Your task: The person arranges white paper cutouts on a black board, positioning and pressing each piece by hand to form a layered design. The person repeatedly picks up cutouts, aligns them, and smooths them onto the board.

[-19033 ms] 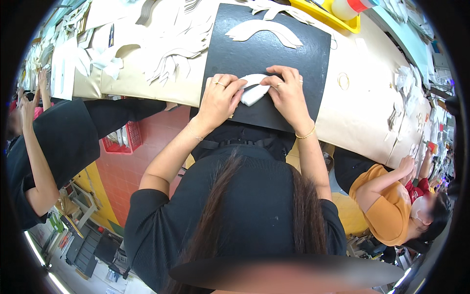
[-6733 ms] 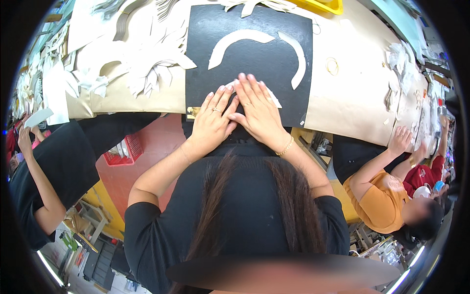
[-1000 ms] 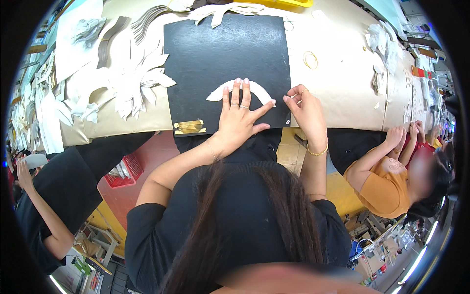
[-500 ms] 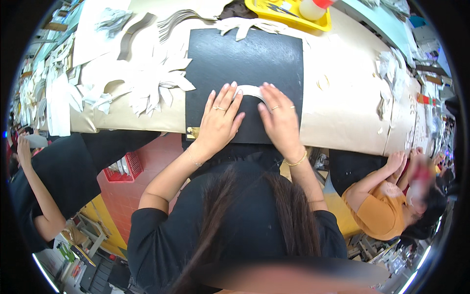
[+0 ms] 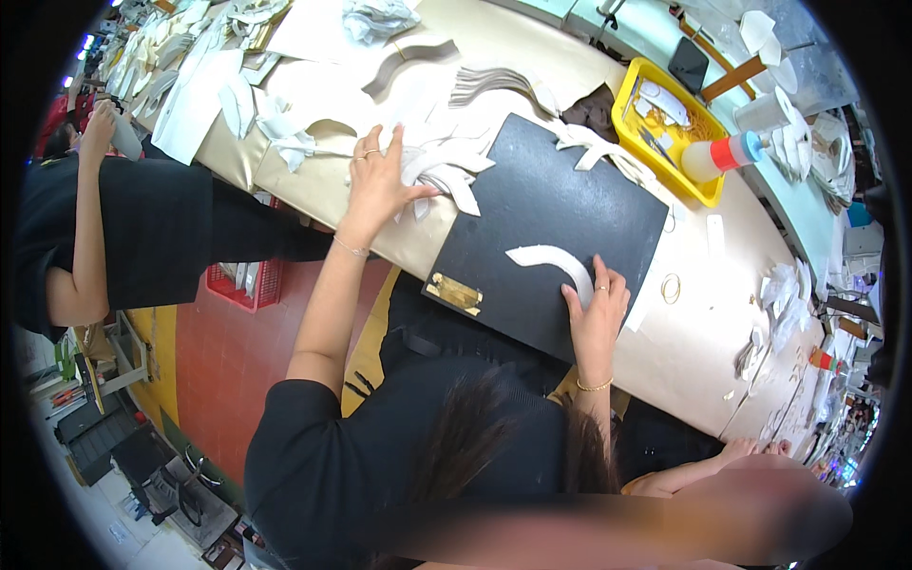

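On the black board (image 5: 570,209) lies a curved white strip (image 5: 544,255), flat, like a cut fabric or leather piece. My right hand (image 5: 598,312) is at its near right end, thumb on one side and fingers on the other, and covers that end. Away to the left, my left hand (image 5: 378,185) reaches over a loose pile of curved white strips (image 5: 446,169) beside the board. Its fingers are spread, touching or just above the pile's left edge, and no piece shows in its grasp.
A yellow tray (image 5: 624,122) holds tools, and a bottle (image 5: 708,160) with a red band leans there. Stacked grey strips (image 5: 499,85) and white pieces (image 5: 608,147) lie beyond the board. Co-workers sit on both sides; a red basket (image 5: 249,293) stands on the floor.
My left hand has left the curved strip and moved left to the white pile. My right hand stays at the strip's right end. The view has turned, so the board appears tilted.
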Demonstrator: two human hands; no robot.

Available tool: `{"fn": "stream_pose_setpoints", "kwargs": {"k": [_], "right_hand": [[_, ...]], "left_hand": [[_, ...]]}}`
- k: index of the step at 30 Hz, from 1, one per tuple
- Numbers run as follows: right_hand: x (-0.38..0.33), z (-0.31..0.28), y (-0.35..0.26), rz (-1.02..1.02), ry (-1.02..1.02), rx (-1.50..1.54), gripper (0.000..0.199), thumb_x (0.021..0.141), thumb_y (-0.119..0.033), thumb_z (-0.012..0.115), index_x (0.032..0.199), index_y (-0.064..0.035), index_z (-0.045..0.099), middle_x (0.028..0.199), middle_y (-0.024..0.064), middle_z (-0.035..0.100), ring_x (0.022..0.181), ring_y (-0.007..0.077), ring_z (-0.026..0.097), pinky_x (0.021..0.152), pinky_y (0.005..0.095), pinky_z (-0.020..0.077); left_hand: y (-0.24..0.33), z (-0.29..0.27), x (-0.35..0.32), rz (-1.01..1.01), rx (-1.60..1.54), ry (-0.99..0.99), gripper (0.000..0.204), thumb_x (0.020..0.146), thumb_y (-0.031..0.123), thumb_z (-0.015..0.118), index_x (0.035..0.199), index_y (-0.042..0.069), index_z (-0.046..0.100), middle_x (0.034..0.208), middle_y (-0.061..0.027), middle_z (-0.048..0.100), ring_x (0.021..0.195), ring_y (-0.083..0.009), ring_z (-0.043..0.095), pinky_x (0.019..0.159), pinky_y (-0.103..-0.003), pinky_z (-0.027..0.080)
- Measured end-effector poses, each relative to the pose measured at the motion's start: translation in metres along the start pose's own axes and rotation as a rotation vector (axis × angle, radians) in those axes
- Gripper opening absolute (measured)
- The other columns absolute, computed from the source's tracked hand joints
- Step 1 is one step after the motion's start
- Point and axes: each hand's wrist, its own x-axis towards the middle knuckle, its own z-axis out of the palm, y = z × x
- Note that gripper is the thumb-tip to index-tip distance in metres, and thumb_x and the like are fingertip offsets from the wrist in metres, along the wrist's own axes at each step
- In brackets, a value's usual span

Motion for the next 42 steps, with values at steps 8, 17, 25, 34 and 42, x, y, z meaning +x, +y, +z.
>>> {"fn": "stream_pose_setpoints", "kwargs": {"k": [8, 17, 25, 34, 42], "right_hand": [[0.004, 0.003, 0.001, 0.058, -0.134, 0.073, 0.039, 0.079, -0.011, 0.079, 0.115, -0.0060, 0.063, 0.099, 0.0082, 0.058, 0.096, 0.0285, 0.055, 0.088, 0.0413, 0.0420], [0.005, 0.007, -0.003, 0.010, -0.073, 0.130, 0.036, 0.078, -0.012, 0.074, 0.113, -0.0101, 0.065, 0.100, 0.0099, 0.064, 0.099, 0.0333, 0.057, 0.088, 0.0479, 0.0421], [0.002, 0.006, 0.005, -0.057, -0.109, 0.200, 0.019, 0.086, -0.017, 0.070, 0.104, -0.0131, 0.066, 0.092, 0.0035, 0.059, 0.093, 0.0254, 0.056, 0.083, 0.0426, 0.0382], [-0.015, 0.013, 0.016, -0.153, 0.071, 0.406, 0.014, 0.090, -0.016, 0.066, 0.100, -0.0084, 0.061, 0.096, 0.0070, 0.060, 0.095, 0.0258, 0.057, 0.086, 0.0399, 0.0395], [-0.017, 0.023, 0.021, -0.167, 0.214, 0.446, 0.013, 0.090, -0.014, 0.067, 0.099, -0.0071, 0.061, 0.093, 0.0063, 0.062, 0.090, 0.0247, 0.058, 0.083, 0.0383, 0.0394]], "left_hand": [[-0.004, 0.009, 0.023, -0.228, -0.175, -0.379, 0.106, 0.058, 0.043, 0.092, 0.141, -0.002, 0.045, 0.131, -0.0262, 0.052, 0.124, -0.0414, 0.050, 0.100, -0.051, 0.045], [-0.007, 0.041, 0.028, -0.132, -0.511, -0.180, 0.090, 0.052, 0.038, 0.097, 0.122, -0.004, 0.058, 0.114, -0.0260, 0.066, 0.107, -0.0417, 0.063, 0.095, -0.046, 0.050], [0.009, 0.036, 0.028, -0.282, -0.380, -0.232, 0.075, 0.055, 0.027, 0.095, 0.112, -0.006, 0.059, 0.101, -0.0288, 0.069, 0.097, -0.0414, 0.068, 0.084, -0.047, 0.054], [0.007, 0.032, 0.034, -0.191, -0.366, -0.242, 0.066, 0.060, 0.025, 0.086, 0.111, -0.010, 0.065, 0.102, -0.0275, 0.071, 0.096, -0.0411, 0.070, 0.083, -0.043, 0.055], [-0.012, 0.019, 0.027, -0.176, -0.763, -0.162, 0.053, 0.067, 0.017, 0.082, 0.110, -0.009, 0.065, 0.100, -0.0213, 0.072, 0.090, -0.0316, 0.070, 0.083, -0.039, 0.053]]}}
